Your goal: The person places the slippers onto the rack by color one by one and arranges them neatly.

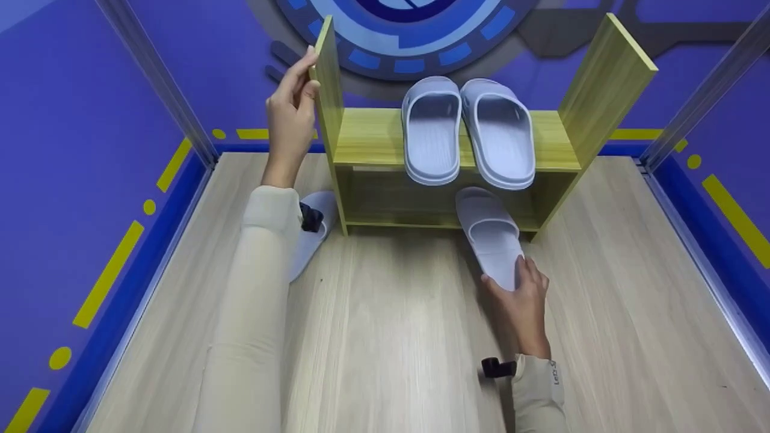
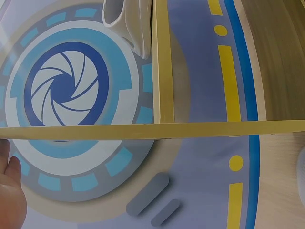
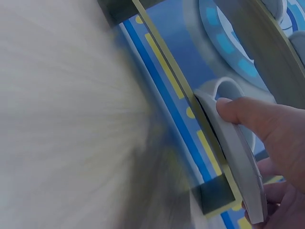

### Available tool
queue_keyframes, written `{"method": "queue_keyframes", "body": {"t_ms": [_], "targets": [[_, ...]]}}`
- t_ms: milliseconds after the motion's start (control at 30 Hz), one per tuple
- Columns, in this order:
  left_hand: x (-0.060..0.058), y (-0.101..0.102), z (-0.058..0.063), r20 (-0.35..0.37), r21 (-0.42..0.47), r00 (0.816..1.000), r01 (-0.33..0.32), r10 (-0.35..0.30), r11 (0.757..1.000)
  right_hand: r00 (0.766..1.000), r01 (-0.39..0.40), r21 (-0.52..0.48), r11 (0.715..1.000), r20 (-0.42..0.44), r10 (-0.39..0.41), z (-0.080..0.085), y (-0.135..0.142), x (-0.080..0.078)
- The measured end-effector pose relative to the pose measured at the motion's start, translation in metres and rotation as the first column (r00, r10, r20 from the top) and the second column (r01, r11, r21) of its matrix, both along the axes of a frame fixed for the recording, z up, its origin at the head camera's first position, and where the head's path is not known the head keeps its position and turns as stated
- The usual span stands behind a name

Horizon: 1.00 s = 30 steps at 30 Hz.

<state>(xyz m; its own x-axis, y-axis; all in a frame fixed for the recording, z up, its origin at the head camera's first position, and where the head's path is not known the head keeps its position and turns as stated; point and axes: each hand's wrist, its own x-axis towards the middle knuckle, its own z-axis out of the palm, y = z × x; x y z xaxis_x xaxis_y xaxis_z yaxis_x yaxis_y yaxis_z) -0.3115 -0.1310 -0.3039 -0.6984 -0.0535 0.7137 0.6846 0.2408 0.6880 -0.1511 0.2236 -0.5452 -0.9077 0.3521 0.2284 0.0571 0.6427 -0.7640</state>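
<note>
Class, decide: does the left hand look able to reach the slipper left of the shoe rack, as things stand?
Probably yes: the slipper lies outside the shoe rack, though the left hand would first need to leave the left side panel.

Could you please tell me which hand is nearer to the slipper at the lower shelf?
Right. The right hand holds the heel end of the slipper, while the left hand is up and to its left, touching the rack's left panel.
</note>
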Motion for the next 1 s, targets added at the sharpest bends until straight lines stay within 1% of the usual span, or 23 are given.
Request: {"method": "queue_keyframes", "body": {"t_ms": [167, 267, 467, 567, 733, 833, 1000], "targets": [[0.001, 0.000, 0.000, 0.012, 0.008, 1.000, 0.013, -0.013, 1.000, 1.000, 0.013, 0.018, 1.000, 0.019, -0.014, 0.002, -0.007, -0.005], [0.001, 0.000, -0.001, 0.014, 0.004, 1.000, 0.008, -0.008, 1.000, 0.999, 0.017, 0.031, 0.999, 0.030, -0.018, 0.003, -0.011, -0.008], [0.000, 0.000, -0.001, -0.001, 0.006, 1.000, 0.013, -0.013, 1.000, 0.999, 0.021, 0.052, 0.998, 0.036, -0.023, 0.004, -0.016, -0.014], [0.001, 0.000, -0.001, -0.011, 0.009, 1.000, 0.023, -0.023, 1.000, 0.999, 0.021, 0.049, 0.999, 0.024, -0.022, 0.003, -0.017, -0.016], [0.000, 0.000, -0.001, -0.012, 0.007, 1.000, 0.018, -0.018, 1.000, 1.000, 0.018, 0.043, 0.999, 0.019, -0.019, 0.002, -0.017, -0.019], [0.000, -0.001, -0.001, -0.019, 0.004, 1.000, 0.015, -0.015, 1.000, 1.000, 0.007, 0.041, 0.999, 0.030, -0.008, 0.002, -0.017, -0.019], [0.000, -0.001, -0.002, -0.015, -0.013, 1.000, -0.001, 0.001, 1.000, 0.999, -0.027, 0.005, 1.000, 0.032, 0.026, 0.000, -0.015, -0.017]]}}
